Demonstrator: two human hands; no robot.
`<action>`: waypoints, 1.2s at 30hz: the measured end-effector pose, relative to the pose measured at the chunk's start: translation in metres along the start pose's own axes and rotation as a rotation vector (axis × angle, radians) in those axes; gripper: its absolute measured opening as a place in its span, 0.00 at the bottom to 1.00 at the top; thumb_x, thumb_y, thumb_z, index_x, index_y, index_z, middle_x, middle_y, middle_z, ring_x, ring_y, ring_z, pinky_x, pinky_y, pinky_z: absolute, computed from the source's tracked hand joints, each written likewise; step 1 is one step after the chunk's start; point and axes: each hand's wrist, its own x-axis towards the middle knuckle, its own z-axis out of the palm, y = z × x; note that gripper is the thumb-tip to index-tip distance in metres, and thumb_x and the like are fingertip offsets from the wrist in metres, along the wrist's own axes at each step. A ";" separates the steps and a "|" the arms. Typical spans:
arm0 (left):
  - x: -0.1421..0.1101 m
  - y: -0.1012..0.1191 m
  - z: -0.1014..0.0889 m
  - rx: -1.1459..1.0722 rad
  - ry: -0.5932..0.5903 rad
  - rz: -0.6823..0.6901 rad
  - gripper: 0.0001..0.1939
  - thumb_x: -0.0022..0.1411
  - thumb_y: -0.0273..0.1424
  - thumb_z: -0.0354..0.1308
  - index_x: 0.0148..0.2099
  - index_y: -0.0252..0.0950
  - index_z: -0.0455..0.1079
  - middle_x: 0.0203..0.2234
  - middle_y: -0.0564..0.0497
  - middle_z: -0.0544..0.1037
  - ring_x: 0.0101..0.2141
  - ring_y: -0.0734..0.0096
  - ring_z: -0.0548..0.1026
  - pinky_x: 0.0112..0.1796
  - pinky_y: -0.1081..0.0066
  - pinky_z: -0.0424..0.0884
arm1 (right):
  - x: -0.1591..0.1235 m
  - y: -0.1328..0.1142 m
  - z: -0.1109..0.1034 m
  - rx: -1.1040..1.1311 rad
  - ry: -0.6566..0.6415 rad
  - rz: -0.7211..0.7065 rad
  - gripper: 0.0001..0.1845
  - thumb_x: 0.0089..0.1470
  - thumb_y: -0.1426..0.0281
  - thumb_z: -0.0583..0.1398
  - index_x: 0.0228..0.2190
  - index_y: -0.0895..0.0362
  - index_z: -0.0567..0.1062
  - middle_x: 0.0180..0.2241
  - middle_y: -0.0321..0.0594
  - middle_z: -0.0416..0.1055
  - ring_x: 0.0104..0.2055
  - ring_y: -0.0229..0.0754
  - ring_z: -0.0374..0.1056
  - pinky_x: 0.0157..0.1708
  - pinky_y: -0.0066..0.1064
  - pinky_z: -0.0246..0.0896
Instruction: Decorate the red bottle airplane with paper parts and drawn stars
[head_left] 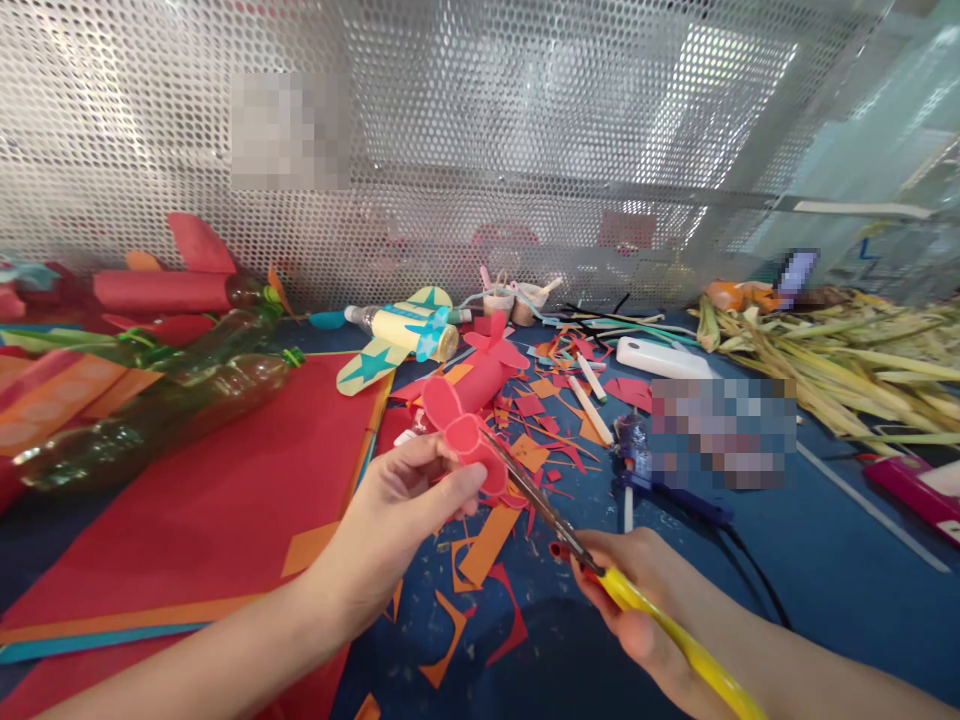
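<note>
My left hand pinches a red paper cutout with rounded lobes, between thumb and fingertips. In my right hand are long-bladed scissors with a yellow handle. Their dark blades reach up and left, with the tips at the cutout's right edge; I cannot tell how far apart the blades are. Just behind the cutout lies a red paper-covered tube with pointed paper pieces on its end. Orange scraps and red scraps lie below my hands.
Large red sheets cover the left side, with green plastic bottles on them. A yellow bottle plane with blue stars stands behind. To the right are a blue glue gun, its cable, markers and dry leaf strips. Perforated metal borders the back.
</note>
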 end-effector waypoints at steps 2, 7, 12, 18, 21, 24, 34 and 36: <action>0.000 0.000 0.000 -0.004 0.007 -0.001 0.09 0.50 0.35 0.66 0.24 0.38 0.72 0.18 0.57 0.73 0.23 0.77 0.67 0.29 0.77 0.65 | 0.000 -0.002 0.000 -0.001 -0.008 0.001 0.39 0.45 0.31 0.41 0.23 0.56 0.58 0.19 0.29 0.50 0.21 0.32 0.42 0.18 0.27 0.37; 0.000 0.002 0.001 -0.019 0.023 0.007 0.08 0.50 0.33 0.66 0.24 0.38 0.71 0.16 0.58 0.72 0.21 0.80 0.67 0.28 0.79 0.65 | 0.001 -0.007 -0.001 -0.022 0.007 0.001 0.39 0.45 0.31 0.40 0.22 0.56 0.58 0.19 0.29 0.50 0.20 0.31 0.43 0.17 0.27 0.37; 0.000 0.002 0.002 -0.024 0.035 0.011 0.08 0.49 0.32 0.66 0.24 0.37 0.71 0.16 0.58 0.72 0.21 0.80 0.67 0.28 0.80 0.65 | 0.001 -0.009 -0.002 -0.054 -0.016 0.010 0.40 0.44 0.30 0.37 0.22 0.56 0.58 0.18 0.30 0.51 0.20 0.32 0.44 0.17 0.27 0.38; 0.001 0.002 0.002 -0.036 0.043 -0.010 0.09 0.49 0.33 0.67 0.24 0.37 0.70 0.16 0.59 0.72 0.21 0.81 0.67 0.28 0.80 0.65 | 0.001 -0.007 -0.001 -0.064 0.000 0.004 0.40 0.45 0.31 0.37 0.22 0.56 0.58 0.18 0.30 0.51 0.20 0.32 0.44 0.18 0.27 0.38; 0.002 0.002 0.002 -0.041 0.037 -0.016 0.09 0.49 0.33 0.67 0.24 0.37 0.70 0.16 0.59 0.72 0.20 0.81 0.67 0.27 0.80 0.64 | 0.001 -0.008 -0.001 -0.063 0.007 0.009 0.40 0.44 0.31 0.37 0.22 0.56 0.58 0.18 0.30 0.51 0.20 0.32 0.44 0.18 0.27 0.38; 0.002 0.002 0.001 -0.035 0.038 -0.009 0.09 0.49 0.33 0.67 0.24 0.37 0.71 0.16 0.59 0.72 0.20 0.81 0.67 0.27 0.80 0.65 | 0.001 -0.010 -0.002 -0.071 -0.020 0.019 0.40 0.45 0.31 0.38 0.22 0.56 0.58 0.19 0.30 0.51 0.20 0.32 0.44 0.18 0.27 0.38; 0.002 0.004 0.001 -0.009 0.021 0.037 0.08 0.53 0.34 0.65 0.25 0.38 0.74 0.16 0.58 0.75 0.21 0.79 0.69 0.27 0.79 0.66 | 0.002 -0.013 -0.003 -0.089 -0.016 0.031 0.40 0.45 0.31 0.37 0.21 0.55 0.57 0.19 0.30 0.50 0.20 0.32 0.44 0.18 0.27 0.38; 0.002 0.004 0.001 -0.018 0.018 0.042 0.08 0.54 0.34 0.64 0.25 0.39 0.74 0.17 0.58 0.75 0.21 0.80 0.69 0.27 0.80 0.65 | 0.002 -0.011 -0.003 -0.082 -0.028 0.031 0.40 0.44 0.30 0.38 0.21 0.55 0.57 0.19 0.30 0.50 0.20 0.32 0.43 0.18 0.27 0.38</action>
